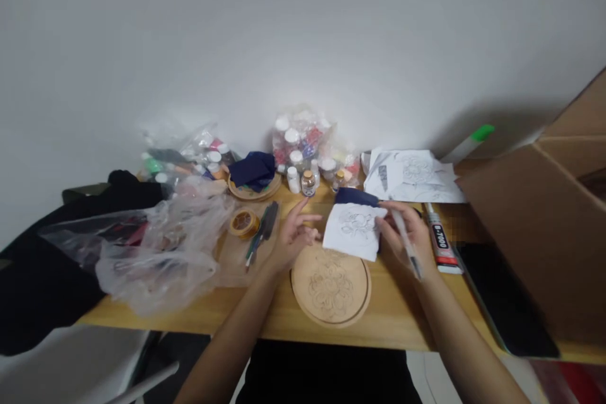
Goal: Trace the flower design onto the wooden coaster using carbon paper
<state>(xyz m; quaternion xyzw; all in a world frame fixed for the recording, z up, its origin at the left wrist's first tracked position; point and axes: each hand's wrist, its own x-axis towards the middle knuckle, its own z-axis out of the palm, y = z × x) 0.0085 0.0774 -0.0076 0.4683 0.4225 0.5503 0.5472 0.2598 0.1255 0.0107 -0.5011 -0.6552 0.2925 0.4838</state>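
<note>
Right hand [406, 235]: closed around a pen [406, 243], its long axis running 11 to 5 o'clock, fingertips pinching the paper pattern [355, 230].
Left hand [293, 237]: open, fingers spread, holding nothing, at 9 o'clock of the paper.
Paper pattern: lifted at 12 o'clock of the wooden disc [331, 284] on the desk [284, 315].
Nearer hand: right.

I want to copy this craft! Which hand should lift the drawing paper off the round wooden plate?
Probably the right hand. It already pinches the edge of the drawing paper while also holding a pen. The left hand rests open beside the round wooden plate, with its fingers off the paper.
</note>
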